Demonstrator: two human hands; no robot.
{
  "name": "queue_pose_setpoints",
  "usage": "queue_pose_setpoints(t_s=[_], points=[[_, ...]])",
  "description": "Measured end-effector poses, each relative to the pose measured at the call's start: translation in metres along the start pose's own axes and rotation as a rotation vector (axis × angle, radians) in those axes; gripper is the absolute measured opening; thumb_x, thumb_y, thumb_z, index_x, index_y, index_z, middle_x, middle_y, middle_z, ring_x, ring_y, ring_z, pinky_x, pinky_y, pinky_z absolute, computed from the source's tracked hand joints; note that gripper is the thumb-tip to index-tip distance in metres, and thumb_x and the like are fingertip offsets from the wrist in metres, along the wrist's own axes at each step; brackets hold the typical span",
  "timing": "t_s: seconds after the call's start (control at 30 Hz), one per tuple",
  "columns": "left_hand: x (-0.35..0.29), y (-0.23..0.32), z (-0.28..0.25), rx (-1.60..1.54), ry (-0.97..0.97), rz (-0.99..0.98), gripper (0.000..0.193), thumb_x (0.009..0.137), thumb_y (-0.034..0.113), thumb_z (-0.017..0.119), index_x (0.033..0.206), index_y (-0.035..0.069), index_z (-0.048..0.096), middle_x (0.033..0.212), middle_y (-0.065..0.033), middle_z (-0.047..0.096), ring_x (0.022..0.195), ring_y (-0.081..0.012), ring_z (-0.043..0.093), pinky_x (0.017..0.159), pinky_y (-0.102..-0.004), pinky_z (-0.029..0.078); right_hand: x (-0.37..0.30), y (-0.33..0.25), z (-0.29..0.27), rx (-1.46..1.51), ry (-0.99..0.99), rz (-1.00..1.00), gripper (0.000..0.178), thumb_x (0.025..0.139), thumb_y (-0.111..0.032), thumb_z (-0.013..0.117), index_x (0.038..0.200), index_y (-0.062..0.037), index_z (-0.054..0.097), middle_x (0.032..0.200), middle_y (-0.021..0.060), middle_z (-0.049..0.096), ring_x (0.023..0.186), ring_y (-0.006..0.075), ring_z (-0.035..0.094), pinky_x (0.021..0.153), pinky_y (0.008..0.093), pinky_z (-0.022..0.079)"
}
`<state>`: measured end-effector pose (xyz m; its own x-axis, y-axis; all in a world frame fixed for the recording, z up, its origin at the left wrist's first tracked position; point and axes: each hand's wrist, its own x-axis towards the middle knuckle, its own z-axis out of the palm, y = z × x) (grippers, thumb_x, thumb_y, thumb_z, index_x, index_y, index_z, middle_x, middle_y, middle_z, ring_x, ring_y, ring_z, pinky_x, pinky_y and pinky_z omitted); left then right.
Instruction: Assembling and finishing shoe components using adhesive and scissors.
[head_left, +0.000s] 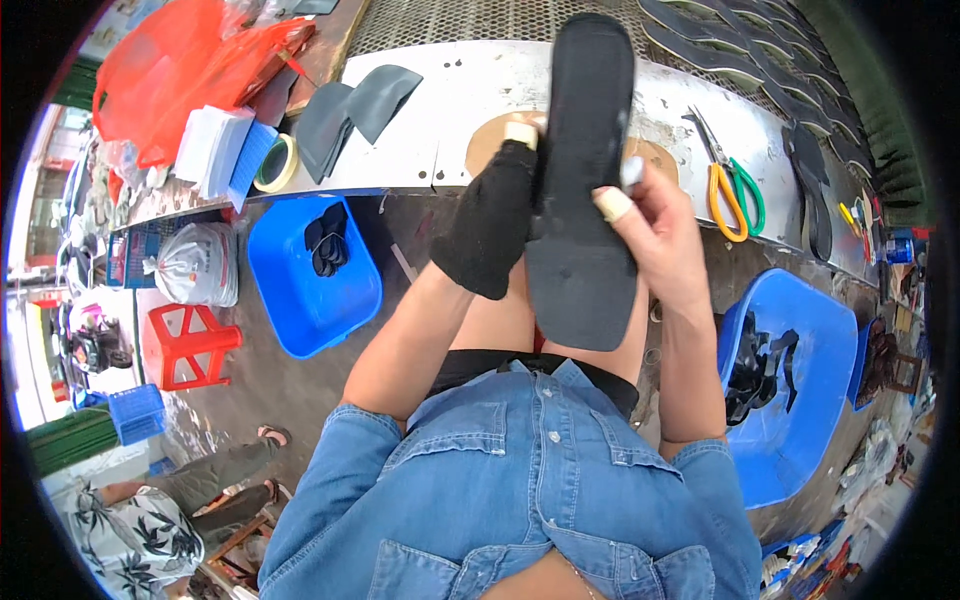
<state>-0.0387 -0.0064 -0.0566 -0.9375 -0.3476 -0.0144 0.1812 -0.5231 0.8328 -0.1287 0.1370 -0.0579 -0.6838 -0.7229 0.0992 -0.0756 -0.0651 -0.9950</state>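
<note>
Holds a long black sole (585, 200) between both hands, over the lap and across the near edge of a white desk (490, 80), with the rounded end far and the squared end near. Pinches its right edge with the right hand (660, 235), thumb laid on the facing surface and other fingers curled at the side or behind (pale wrapping on the thumb, whitish on one finger). Steadies the left edge with the left hand (490, 215), clad in a black glove with one pale-wrapped tip in view. Cannot tell how tightly closed, for the left fingers, being mostly hidden there.

Has on the desk to the left some overlapping dark grey sheets (385, 100), then a roll of cream tape (288, 170), white and blue papers (213, 140) and a red plastic bag (180, 70). Has to the right a pair of scissors (721, 160), with one orange and one green handle toward the near side, and farther right some dark sole-shaped pieces (810, 190). Faces a metal mesh (450, 25) on the far side. Has a blue basin (315, 315) to the left, with black pieces (327, 240) inside, and another blue basin (800, 430) to the right, with black strips (760, 370).
</note>
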Motion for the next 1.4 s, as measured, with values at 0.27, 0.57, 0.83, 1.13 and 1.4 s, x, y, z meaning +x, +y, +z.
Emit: queue_pose_setpoints(t_s=[0.27, 0.57, 0.83, 1.13, 1.4], points=[[-0.001, 0.006, -0.004, 0.551, -0.04, -0.118, 0.03, 0.093, 0.021, 0.055, 0.113, 0.0, 0.056, 0.091, -0.0054, 0.061, 0.082, -0.0092, 0.058, 0.071, -0.024, 0.049, -0.001, -0.002, -0.011, 0.128, -0.017, 0.087, 0.019, 0.087, -0.014, 0.064, 0.099, 0.0, 0.059, 0.082, -0.0005, 0.059, 0.073, 0.0047, 0.053, 0.067, 0.0202, 0.045], [-0.001, 0.018, 0.002, 0.556, -0.008, -0.091, 0.023, 0.087, 0.018, 0.062, 0.1, 0.0, 0.058, 0.077, -0.0034, 0.061, 0.067, -0.0071, 0.056, 0.058, -0.0223, 0.047, -0.008, 0.003, -0.021, 0.156, -0.033, 0.055, 0.015, 0.085, -0.011, 0.065, 0.095, -0.0015, 0.06, 0.081, -0.0019, 0.058, 0.072, 0.0028, 0.05, 0.064, 0.0183, 0.04], [0.008, 0.013, 0.011, 0.144, 0.111, -0.023, 0.042, 0.091, 0.034, 0.055, 0.116, 0.001, 0.052, 0.092, -0.0067, 0.061, 0.08, -0.012, 0.06, 0.069, -0.0253, 0.051, -0.019, -0.029, -0.003, -0.305, -0.128, -0.016, 0.023, 0.076, -0.018, 0.074, 0.086, -0.0015, 0.062, 0.065, 0.0001, 0.057, 0.056, 0.0057, 0.05, 0.052, 0.023, 0.042], [0.003, -0.025, 0.001, -0.109, -0.077, -0.148, 0.056, 0.094, 0.046, 0.046, 0.134, 0.008, 0.04, 0.111, -0.0041, 0.057, 0.095, -0.0094, 0.056, 0.078, -0.0251, 0.049, 0.012, -0.033, 0.011, -0.463, 0.16, -0.395, 0.081, 0.054, -0.037, 0.086, 0.118, 0.0015, 0.055, 0.1, 0.0146, 0.057, 0.094, 0.0242, 0.057, 0.092, 0.0354, 0.041], [0.002, -0.016, 0.015, 0.087, 0.029, -0.067, 0.044, 0.094, 0.035, 0.051, 0.126, 0.005, 0.045, 0.104, -0.0022, 0.058, 0.087, -0.007, 0.056, 0.074, -0.0231, 0.049, 0.037, -0.01, 0.004, 0.147, 0.185, -0.146, 0.036, 0.083, -0.016, 0.068, 0.112, 0.0016, 0.059, 0.082, 0.0012, 0.061, 0.074, 0.0049, 0.054, 0.064, 0.0197, 0.046]])
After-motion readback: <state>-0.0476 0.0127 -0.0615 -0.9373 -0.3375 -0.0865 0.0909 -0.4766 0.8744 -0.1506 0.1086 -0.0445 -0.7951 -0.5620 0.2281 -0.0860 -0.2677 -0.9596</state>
